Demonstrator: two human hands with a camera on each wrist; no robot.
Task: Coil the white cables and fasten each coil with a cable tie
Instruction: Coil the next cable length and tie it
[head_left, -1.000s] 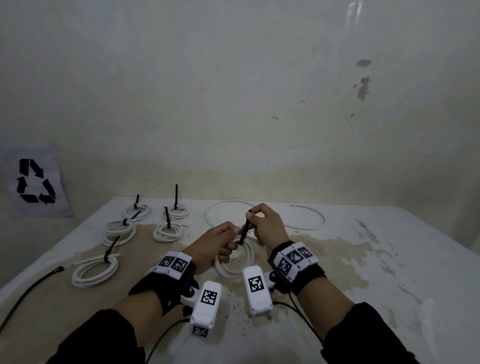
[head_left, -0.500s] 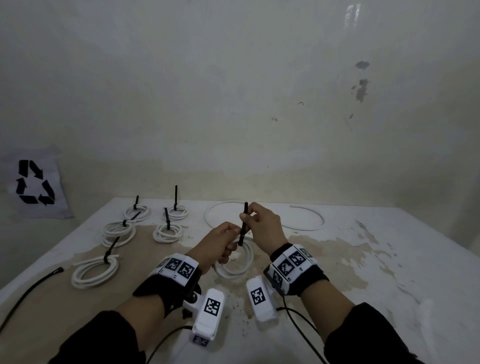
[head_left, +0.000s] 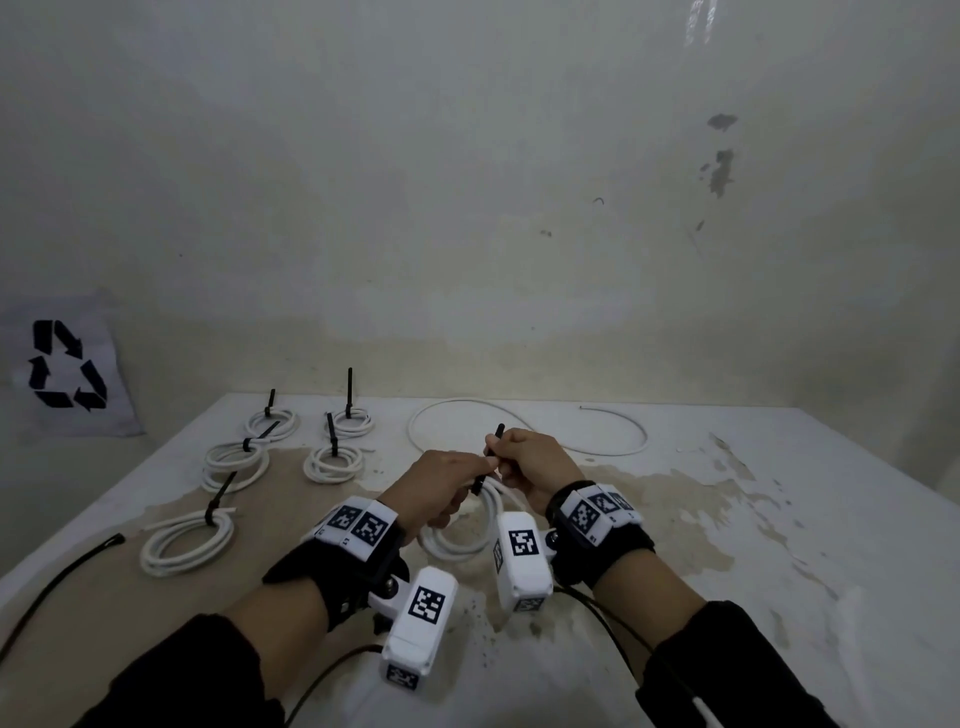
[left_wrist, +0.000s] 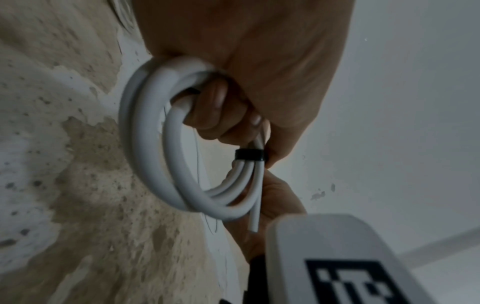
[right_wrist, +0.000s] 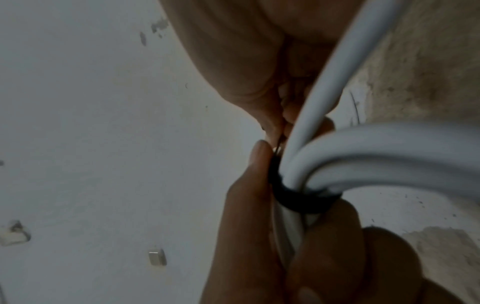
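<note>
Your left hand (head_left: 441, 480) clamped the coil (head_left: 462, 540) near table centre, steadying it. Your right hand (head_left: 530, 457) pinched the cable tie (head_left: 492, 447) tail toward 12 o'clock, prob. cinching it; fingertip detail was blurred.

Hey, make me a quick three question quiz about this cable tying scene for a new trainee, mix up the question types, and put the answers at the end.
1. True or false: the black cable tie is already looped round the white cable coil.
2. How many finished coils, each with a tie, lie on the table to the left of the hands?
3. Which hand pinches the tie's free tail? A. left hand B. right hand C. neither

Key
1. True.
2. Five.
3. B. The right hand's grip is on the tail while the left hand holds the coil; one loose white cable lies uncoiled behind them.
</note>
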